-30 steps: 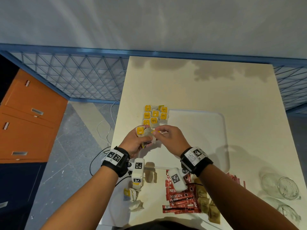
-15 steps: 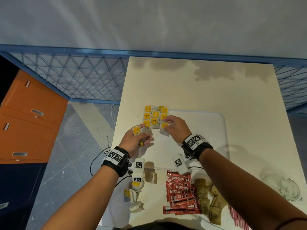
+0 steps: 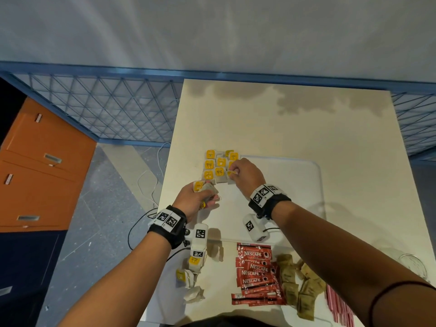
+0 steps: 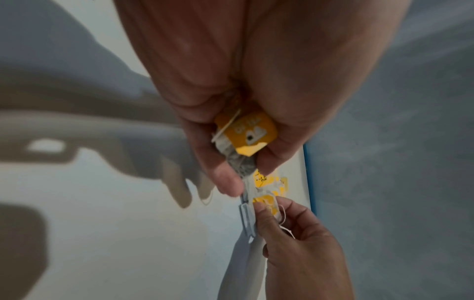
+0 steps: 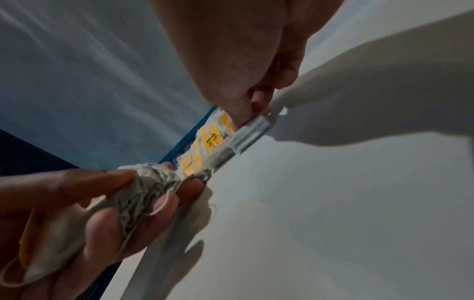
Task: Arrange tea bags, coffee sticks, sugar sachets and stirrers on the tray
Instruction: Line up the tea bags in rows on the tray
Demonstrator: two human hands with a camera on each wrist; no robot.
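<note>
1. Nearest you, on the table (image 3: 295,128), a few loose tea bags (image 3: 192,279) are lying at the near left edge, just below your left wrist.
2. To their right, red coffee sticks (image 3: 256,272) are lying in a rough stack, brown sugar sachets (image 3: 297,286) are touching their right side, and pink stirrers (image 3: 339,308) are showing past your right forearm.
3. At the near right edge, a clear glass (image 3: 412,267) is standing, partly hidden.
4. Your left hand (image 3: 194,200) is hovering over the near left part of the white tray (image 3: 306,185), its fingers curling round a crumpled bunch of tea bags (image 5: 143,192) with yellow tags.
5. Your right hand (image 3: 245,174) is reaching farther, pinching one tea bag's yellow tag (image 3: 232,173) narrowly between thumb and fingertip at the tray's left rim.
6. Beyond it, the laid-out tea bags (image 3: 218,165) are sitting in rows at the tray's far left corner, touching one another.
</note>
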